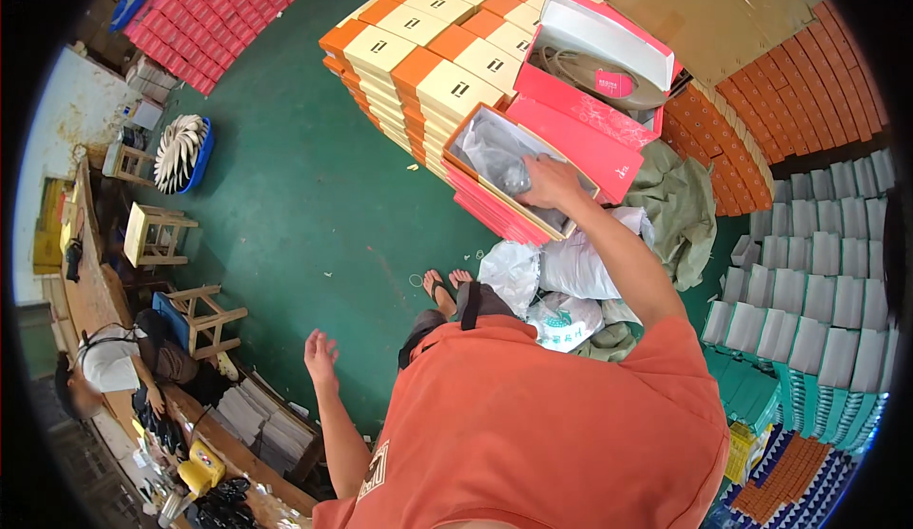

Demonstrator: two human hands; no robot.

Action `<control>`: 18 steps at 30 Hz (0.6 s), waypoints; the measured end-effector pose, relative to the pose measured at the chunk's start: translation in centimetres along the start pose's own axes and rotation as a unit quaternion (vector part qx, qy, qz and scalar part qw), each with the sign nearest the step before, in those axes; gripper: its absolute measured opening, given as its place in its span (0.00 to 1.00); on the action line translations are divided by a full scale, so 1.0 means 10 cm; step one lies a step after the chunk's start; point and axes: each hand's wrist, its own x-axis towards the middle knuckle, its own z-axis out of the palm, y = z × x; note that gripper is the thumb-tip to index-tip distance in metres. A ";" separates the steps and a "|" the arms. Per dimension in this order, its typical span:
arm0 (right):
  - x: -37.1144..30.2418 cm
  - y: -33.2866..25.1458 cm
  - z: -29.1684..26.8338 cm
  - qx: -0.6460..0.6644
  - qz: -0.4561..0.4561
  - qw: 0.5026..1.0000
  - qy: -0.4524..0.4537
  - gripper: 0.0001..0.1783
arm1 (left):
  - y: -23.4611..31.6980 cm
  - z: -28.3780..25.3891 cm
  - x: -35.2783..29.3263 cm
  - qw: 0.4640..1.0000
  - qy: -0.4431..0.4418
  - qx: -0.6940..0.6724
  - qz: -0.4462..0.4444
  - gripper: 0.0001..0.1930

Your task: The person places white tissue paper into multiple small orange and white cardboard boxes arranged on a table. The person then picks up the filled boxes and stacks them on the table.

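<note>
My right hand (552,183) reaches into an open shoebox-like carton (581,170) with an orange and cream rim. Its fingers close on a crumpled clear plastic bag (496,147) inside; what the bag wraps is hard to make out. The carton rests on a stack of pink-red boxes (495,208). Just beyond stands an open pink box (582,103) with a white-lined lid, holding a tan looped item with a pink round tag (613,83). My left hand (321,356) hangs free over the floor, fingers loosely apart and holding nothing.
Stacked cream-and-orange boxes (428,63) fill the far side. White sacks (580,261) lie below my right arm, beside a green sack (673,204). Teal boxes (813,339) stand right. On the left are wooden stools (157,234), a blue basket (198,163) and a person (114,358) at a workbench.
</note>
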 end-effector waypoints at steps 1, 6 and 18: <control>0.02 -0.02 -0.01 -0.010 -0.003 1.000 -0.011 0.40 | 0.11 0.06 0.06 1.000 -0.002 0.005 0.006 0.25; 0.04 0.10 0.13 0.068 -0.051 0.996 0.033 0.35 | 0.38 0.82 -0.07 0.994 -0.099 0.044 0.010 0.26; -0.10 0.45 0.14 0.245 -0.109 0.949 0.164 0.38 | 1.71 2.99 -1.19 0.897 -0.386 0.108 0.185 0.21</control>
